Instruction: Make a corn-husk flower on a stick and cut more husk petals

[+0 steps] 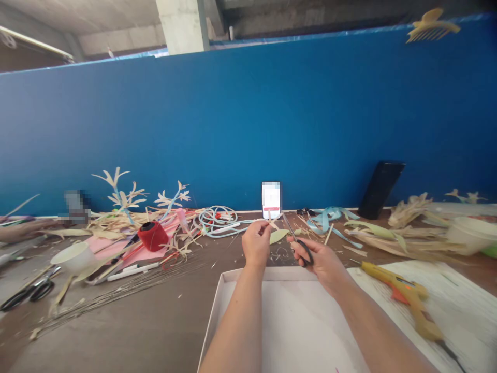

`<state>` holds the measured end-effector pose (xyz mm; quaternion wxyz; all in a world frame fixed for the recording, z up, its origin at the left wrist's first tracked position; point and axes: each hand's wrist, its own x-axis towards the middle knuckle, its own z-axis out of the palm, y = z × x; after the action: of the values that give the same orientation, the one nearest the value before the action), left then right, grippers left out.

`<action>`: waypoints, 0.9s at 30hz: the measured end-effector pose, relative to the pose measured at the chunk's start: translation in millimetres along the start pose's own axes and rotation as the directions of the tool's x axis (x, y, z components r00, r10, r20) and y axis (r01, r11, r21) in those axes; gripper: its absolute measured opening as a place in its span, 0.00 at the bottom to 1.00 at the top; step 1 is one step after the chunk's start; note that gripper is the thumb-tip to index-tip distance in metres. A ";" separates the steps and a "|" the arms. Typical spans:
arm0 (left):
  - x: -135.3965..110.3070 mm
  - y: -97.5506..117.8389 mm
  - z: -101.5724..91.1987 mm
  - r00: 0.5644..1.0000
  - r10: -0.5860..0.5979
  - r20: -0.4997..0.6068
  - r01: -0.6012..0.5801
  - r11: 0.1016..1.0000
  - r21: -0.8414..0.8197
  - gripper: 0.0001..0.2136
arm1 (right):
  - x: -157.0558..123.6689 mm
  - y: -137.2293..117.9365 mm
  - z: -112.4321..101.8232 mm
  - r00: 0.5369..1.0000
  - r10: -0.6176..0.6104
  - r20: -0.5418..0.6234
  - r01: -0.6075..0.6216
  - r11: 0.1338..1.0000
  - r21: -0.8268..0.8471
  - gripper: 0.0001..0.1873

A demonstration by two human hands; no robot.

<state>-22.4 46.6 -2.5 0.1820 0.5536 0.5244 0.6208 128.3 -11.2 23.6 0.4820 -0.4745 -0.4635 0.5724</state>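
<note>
My left hand (255,242) is closed in a pinch on a thin pale strip of dried leaf (273,224), held up above the far edge of a white shallow box (217,305). My right hand (320,259) grips black-handled scissors (295,239), fingers through the loops, blades pointing up and left toward the strip. A pale green leaf piece (278,236) lies on the brown table just beyond both hands.
A yellow glue gun (407,298) lies on white paper at the right. Red thread spool (152,235), white cup (73,256), second scissors (31,292), pens, wire bundle and dried husk flowers crowd the left. Blue ribbon (330,215), husks and a blue partition stand behind.
</note>
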 end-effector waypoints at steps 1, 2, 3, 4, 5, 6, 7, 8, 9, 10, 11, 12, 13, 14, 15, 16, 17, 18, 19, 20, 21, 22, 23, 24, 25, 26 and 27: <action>0.2 -0.4 0.2 1.000 -0.003 -0.003 0.003 1.000 -0.005 0.05 | 0.3 -0.1 -0.2 1.000 0.007 -0.004 -0.007 1.000 0.000 0.22; 0.4 -0.8 0.2 1.000 -0.004 -0.006 0.004 1.000 -0.007 0.05 | 0.8 0.5 -0.4 1.000 0.011 -0.013 -0.011 1.000 0.002 0.22; 0.6 -1.1 0.2 1.000 -0.004 -0.009 0.004 1.000 -0.008 0.05 | 1.7 1.7 -0.8 1.000 0.010 -0.025 -0.010 1.000 0.007 0.22; 0.6 -1.4 0.2 1.000 -0.003 -0.014 0.003 1.000 -0.008 0.05 | 2.9 3.5 -1.3 0.999 0.006 -0.040 -0.005 1.000 0.015 0.21; 0.7 -1.6 0.0 1.000 -0.001 -0.018 0.001 1.000 -0.008 0.05 | 4.1 5.6 -1.8 0.999 0.001 -0.051 0.001 1.000 0.025 0.21; 0.6 -1.6 -0.1 1.000 0.001 -0.022 -0.002 1.000 -0.007 0.05 | 5.4 7.7 -2.3 0.998 -0.004 -0.061 0.006 0.999 0.035 0.21; 0.5 -1.6 -0.2 1.000 0.005 -0.026 -0.005 1.000 -0.006 0.05 | 6.5 9.6 -2.8 0.997 -0.007 -0.071 0.010 0.999 0.045 0.21; 0.4 -1.6 -0.3 1.000 0.008 -0.030 -0.008 1.000 -0.006 0.06 | 7.4 11.1 -3.3 0.997 -0.006 -0.077 0.010 0.998 0.055 0.21; 0.3 -1.6 -0.3 0.999 0.011 -0.035 -0.011 1.000 -0.008 0.06 | 8.1 12.0 -3.7 0.997 -0.002 -0.080 0.008 0.998 0.065 0.22; 0.2 -1.6 -0.3 0.999 0.013 -0.039 -0.013 1.000 -0.011 0.06 | 8.5 12.5 -3.9 0.997 0.001 -0.082 0.005 0.997 0.074 0.22; 0.2 -1.8 -0.1 0.999 0.013 -0.042 -0.013 1.000 -0.013 0.06 | 8.6 12.5 -4.0 0.997 0.004 -0.082 0.003 0.997 0.083 0.22; 0.2 -2.1 0.1 0.999 0.010 -0.045 -0.011 1.000 -0.015 0.06 | 8.6 12.3 -4.0 0.997 0.006 -0.081 0.001 0.996 0.089 0.22; 0.2 -2.5 0.4 0.999 0.006 -0.047 -0.007 1.000 -0.018 0.06 | 8.5 11.9 -4.0 0.997 0.010 -0.075 -0.002 0.995 0.096 0.22; 0.2 -2.9 0.6 0.999 0.001 -0.048 -0.002 1.000 -0.020 0.06 | 8.3 11.5 -3.9 0.997 0.013 -0.070 -0.006 0.995 0.101 0.22; 0.3 -3.4 0.9 0.999 -0.003 -0.046 0.002 1.000 -0.023 0.07 | 8.1 11.3 -3.9 0.998 0.016 -0.065 -0.009 0.994 0.106 0.22; 0.3 -3.8 1.2 0.999 -0.004 -0.043 0.003 1.000 -0.027 0.07 | 8.0 11.2 -4.0 0.998 0.017 -0.061 -0.010 0.994 0.110 0.22; 0.3 -4.2 1.3 0.999 -0.003 -0.040 0.002 1.000 -0.031 0.08 | 8.0 11.3 -4.1 0.998 0.016 -0.058 -0.009 0.993 0.114 0.22; 0.3 -4.5 1.4 0.999 -0.001 -0.038 0.000 0.999 -0.032 0.08 | 8.0 11.5 -4.3 0.998 0.013 -0.056 -0.007 0.993 0.117 0.22; 0.2 -4.6 1.4 0.999 0.001 -0.035 -0.002 0.999 -0.033 0.08 | 8.0 11.7 -4.5 0.998 0.010 -0.055 -0.003 0.993 0.119 0.22; 0.2 -4.7 1.3 0.999 0.003 -0.032 -0.004 0.999 -0.034 0.08 | 8.0 11.9 -4.6 0.998 0.006 -0.055 0.001 0.993 0.120 0.22; 0.3 -4.5 1.0 1.000 0.003 -0.029 -0.004 0.999 -0.035 0.08 | 7.9 11.9 -4.7 0.998 0.004 -0.057 0.003 0.993 0.121 0.22; 0.4 -4.4 0.7 1.000 0.003 -0.025 -0.004 0.999 -0.036 0.09 | 7.8 11.8 -4.8 0.998 0.004 -0.059 0.003 0.993 0.121 0.22; 0.5 -4.1 0.2 1.000 0.003 -0.017 -0.004 0.999 -0.041 0.09 | 7.6 11.6 -4.7 0.998 0.005 -0.061 0.003 0.993 0.121 0.22; 0.8 -3.9 -0.3 1.000 0.005 -0.006 -0.005 0.999 -0.048 0.09 | 7.4 11.4 -4.6 0.998 0.007 -0.062 0.001 0.992 0.122 0.23; 1.1 -3.8 -0.7 1.000 0.006 0.007 -0.006 0.998 -0.055 0.09 | 7.3 11.1 -4.4 0.998 0.010 -0.062 -0.002 0.992 0.125 0.23; 1.5 -3.7 -1.1 1.000 0.008 0.018 -0.007 0.998 -0.064 0.09 | 7.2 10.8 -4.3 0.998 0.012 -0.061 -0.005 0.992 0.128 0.23; 2.0 -3.7 -1.4 1.000 0.010 0.027 -0.008 0.997 -0.077 0.10 | 7.3 10.6 -4.2 0.998 0.014 -0.059 -0.006 0.991 0.132 0.23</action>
<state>-25.6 49.1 -4.4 0.2076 0.5569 0.4951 0.6337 130.6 -4.8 11.9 0.5231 -0.4608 -0.4075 0.5899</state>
